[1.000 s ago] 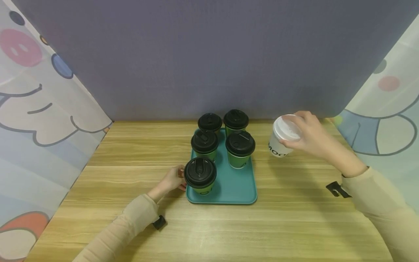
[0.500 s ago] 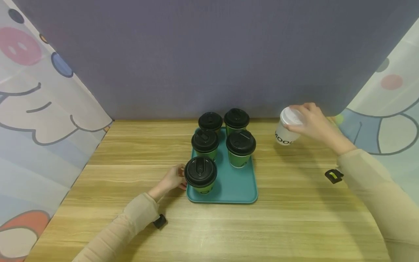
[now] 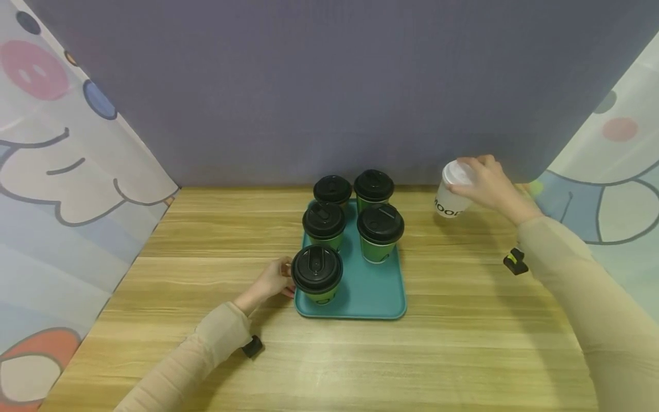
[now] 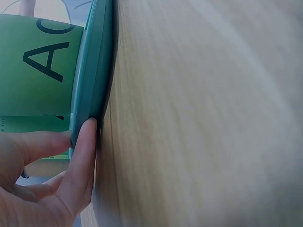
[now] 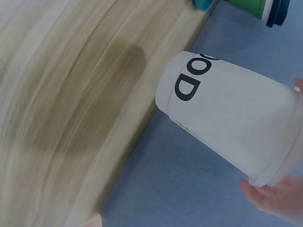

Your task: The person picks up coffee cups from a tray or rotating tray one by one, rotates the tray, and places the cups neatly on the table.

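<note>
Right hand: grip clamped round lid end of white cup, cup held up off the tabletop, well right of teal tray. Left hand: grip pinched on tray's left edge, beside front-left green cup. Five black-lidded green cups stand on tray.

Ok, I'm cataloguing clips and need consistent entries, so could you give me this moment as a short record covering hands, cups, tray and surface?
left hand: pinches the tray's left rim
right hand: holds the white cup at its lid end
white cup: lifted off the table, tilted, lidded, dark lettering
tray: teal, lying on the table
green cups: five on the tray, three in the left column, two in the right
lids on green cups: black
table: wood-grained
</note>
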`<state>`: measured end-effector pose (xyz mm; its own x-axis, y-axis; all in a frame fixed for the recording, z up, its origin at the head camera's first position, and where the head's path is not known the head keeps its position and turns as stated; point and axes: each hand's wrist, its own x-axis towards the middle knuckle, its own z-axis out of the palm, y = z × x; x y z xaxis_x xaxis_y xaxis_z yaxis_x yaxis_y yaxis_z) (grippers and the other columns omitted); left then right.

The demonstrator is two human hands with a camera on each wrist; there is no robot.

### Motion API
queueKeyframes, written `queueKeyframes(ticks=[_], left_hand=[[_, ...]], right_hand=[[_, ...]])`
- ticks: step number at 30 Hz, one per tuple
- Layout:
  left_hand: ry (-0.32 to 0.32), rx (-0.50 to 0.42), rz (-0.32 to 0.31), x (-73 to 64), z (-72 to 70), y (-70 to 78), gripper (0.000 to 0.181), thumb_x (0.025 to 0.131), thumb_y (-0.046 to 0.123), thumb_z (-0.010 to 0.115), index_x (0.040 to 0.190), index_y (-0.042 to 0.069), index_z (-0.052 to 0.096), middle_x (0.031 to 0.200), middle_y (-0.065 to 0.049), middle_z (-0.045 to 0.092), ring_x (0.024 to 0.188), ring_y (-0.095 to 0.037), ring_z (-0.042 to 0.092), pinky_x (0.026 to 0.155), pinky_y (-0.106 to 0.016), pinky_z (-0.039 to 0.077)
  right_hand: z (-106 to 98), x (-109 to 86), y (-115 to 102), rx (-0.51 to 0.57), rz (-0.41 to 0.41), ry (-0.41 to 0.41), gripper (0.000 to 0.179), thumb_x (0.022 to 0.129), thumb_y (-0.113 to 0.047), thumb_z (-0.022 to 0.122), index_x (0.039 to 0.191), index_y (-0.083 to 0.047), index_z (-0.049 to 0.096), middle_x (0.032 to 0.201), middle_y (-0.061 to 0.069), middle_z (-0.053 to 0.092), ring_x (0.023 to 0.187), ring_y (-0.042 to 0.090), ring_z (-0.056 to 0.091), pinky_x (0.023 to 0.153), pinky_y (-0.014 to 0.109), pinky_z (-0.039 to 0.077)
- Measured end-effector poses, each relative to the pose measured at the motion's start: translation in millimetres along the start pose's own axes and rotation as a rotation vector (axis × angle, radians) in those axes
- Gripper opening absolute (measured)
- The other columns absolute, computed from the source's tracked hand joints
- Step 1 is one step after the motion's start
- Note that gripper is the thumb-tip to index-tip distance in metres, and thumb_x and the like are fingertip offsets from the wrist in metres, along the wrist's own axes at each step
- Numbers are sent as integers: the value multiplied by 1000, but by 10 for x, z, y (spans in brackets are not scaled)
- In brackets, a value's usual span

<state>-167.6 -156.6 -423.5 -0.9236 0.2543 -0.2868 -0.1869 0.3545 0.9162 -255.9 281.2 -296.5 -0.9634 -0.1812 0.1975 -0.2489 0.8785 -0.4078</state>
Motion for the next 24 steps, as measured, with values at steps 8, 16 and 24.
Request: queueKeyframes(ticks=[8,16,24], left_hand=[[-1,-13,-4,-3,8,2,33,78,-15,53,109,-11,44,79,-16,51,54,-16,55,53,-34,56],[-7,-18,-11,6,3,-9,31,78,-15,53,107,-11,44,77,-10,48,54,-16,55,53,-33,56],[-9,-17,-9,-9,-2,8,35,78,-13,55,111,-12,43,79,-13,50,54,-16,56,54,-34,56]], right_hand=[[51,98,134,-11,45,-16,69,80,-38,59,130,4,35,122,38,25,106,51,27,74,66,36],[80,126,241,-36,79,-13,70,80,-38,57,128,7,34,119,42,25,104,54,27,73,67,36],[126,119,328,-43,94,-15,72,80,-39,58,127,9,33,117,44,25,102,56,27,74,65,34]])
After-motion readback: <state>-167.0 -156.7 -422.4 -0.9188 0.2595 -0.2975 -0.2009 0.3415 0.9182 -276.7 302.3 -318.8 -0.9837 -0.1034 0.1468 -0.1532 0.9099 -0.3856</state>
